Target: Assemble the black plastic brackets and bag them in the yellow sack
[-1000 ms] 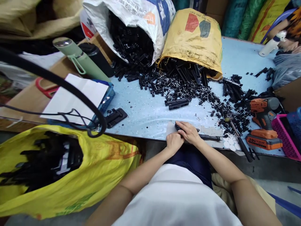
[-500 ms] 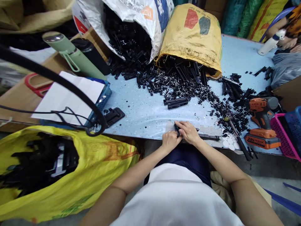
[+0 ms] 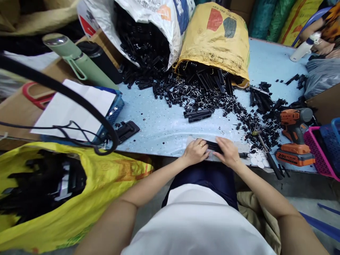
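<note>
At the table's front edge, a long black plastic part (image 3: 212,145) lies crosswise between my two hands. My left hand (image 3: 196,152), with a ring on one finger, is closed around its left end. My right hand (image 3: 227,151) grips the other end, thumb below and fingers above. Some of the part is hidden under my fingers. Beyond my hands lie a few black bars (image 3: 198,115) and a wide heap of small black pieces with metal pins (image 3: 202,95). White round discs (image 3: 257,159) rest to the right of my right hand.
A hammer (image 3: 267,154) and an orange cordless drill (image 3: 296,138) lie at right, by a pink basket (image 3: 318,156). A yellow sack (image 3: 215,39) and a white sack (image 3: 177,32) spill black parts. A black cable (image 3: 66,92) arches at left. Another person's hand (image 3: 322,47) shows far right.
My hands have moved apart, the right one shifting right. More of the black part now shows between them, lying crosswise. The whole view has shifted slightly.
</note>
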A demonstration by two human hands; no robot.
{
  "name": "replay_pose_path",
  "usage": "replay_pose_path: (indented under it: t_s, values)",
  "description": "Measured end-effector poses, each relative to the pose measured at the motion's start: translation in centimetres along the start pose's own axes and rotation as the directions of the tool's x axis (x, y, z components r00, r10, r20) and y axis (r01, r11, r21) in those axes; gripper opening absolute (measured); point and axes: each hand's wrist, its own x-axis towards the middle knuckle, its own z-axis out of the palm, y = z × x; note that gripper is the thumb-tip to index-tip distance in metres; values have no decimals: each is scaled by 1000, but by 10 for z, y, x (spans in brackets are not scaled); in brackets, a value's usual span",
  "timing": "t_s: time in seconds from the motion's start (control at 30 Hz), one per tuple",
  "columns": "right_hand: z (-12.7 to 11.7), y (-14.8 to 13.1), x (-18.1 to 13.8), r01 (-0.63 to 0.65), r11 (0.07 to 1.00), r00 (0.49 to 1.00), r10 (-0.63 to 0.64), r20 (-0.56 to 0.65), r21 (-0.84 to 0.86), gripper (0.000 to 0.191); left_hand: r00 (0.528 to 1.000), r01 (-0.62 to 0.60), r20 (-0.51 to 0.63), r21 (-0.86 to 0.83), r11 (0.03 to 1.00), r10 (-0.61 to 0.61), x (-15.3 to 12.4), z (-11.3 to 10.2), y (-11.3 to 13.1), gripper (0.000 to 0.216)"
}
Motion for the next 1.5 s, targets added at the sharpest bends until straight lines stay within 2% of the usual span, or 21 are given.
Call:
replay_pose_path:
  t_s: [0.07,0.1,0.17,0.27,0.37,0.43,0.47,0.53,0.63,0.7,0.77,0.87,1.03,1.13,1.23,1.3,1.37,1.43,1.5]
  values:
    - [-8,17,-21,-90,988,995,84,-54,-123,55,982,-189,-5,18,982,189,11,0,-3,37]
    - [-10,25,-30,-117,977,993,110,-46,-178,55,972,-234,28,22,972,233,17,0,-3,41]
    - [-14,38,-39,-107,964,993,116,23,-244,52,966,-233,122,31,972,228,30,-3,-2,47]
    - [-21,48,-36,-74,974,986,104,133,-214,56,961,-166,231,27,986,156,41,-14,-2,43]
    - [-32,47,-24,-68,996,965,80,249,-57,61,956,-89,275,-51,995,100,43,-27,-3,39]
    - [-40,40,-17,-67,998,942,57,332,20,63,960,2,280,-68,998,17,42,-31,-4,42]
    - [-43,35,-14,-77,997,928,68,366,10,63,960,62,275,-52,997,-46,41,-32,-3,44]
    - [-46,22,-6,-119,987,896,155,416,-112,60,945,203,260,10,979,-199,41,-31,1,49]
    - [-45,2,9,-161,930,873,290,392,-329,56,902,347,250,65,936,-352,41,-29,12,54]
    - [-44,-7,21,-92,922,904,236,357,-377,55,891,374,249,71,925,-380,40,-30,18,55]
    - [-43,-10,29,32,927,924,114,364,-373,53,890,379,245,68,923,-384,39,-34,22,55]
    - [-41,-8,34,160,927,915,-11,403,-338,44,892,375,246,65,925,-379,36,-40,22,56]
    - [-36,2,35,225,937,911,-105,398,-268,41,890,390,228,73,918,-396,34,-41,21,56]
    - [-40,11,32,242,947,911,-147,385,-211,54,890,394,219,75,916,-401,33,-37,19,54]
    - [-51,26,22,180,953,923,-78,376,-243,65,919,338,187,72,938,-346,33,-34,13,51]
    - [-60,34,13,139,955,936,-39,350,-263,66,954,233,175,66,970,-241,31,-32,7,50]
    - [-70,36,6,161,968,952,-102,288,-190,65,986,97,133,28,995,-100,25,-32,4,54]
    - [-81,30,3,220,975,959,-212,188,-25,63,998,-68,8,-85,994,69,14,-35,6,63]
    - [-92,16,4,285,935,948,-307,81,211,61,955,-269,-193,-252,929,224,1,-41,15,68]
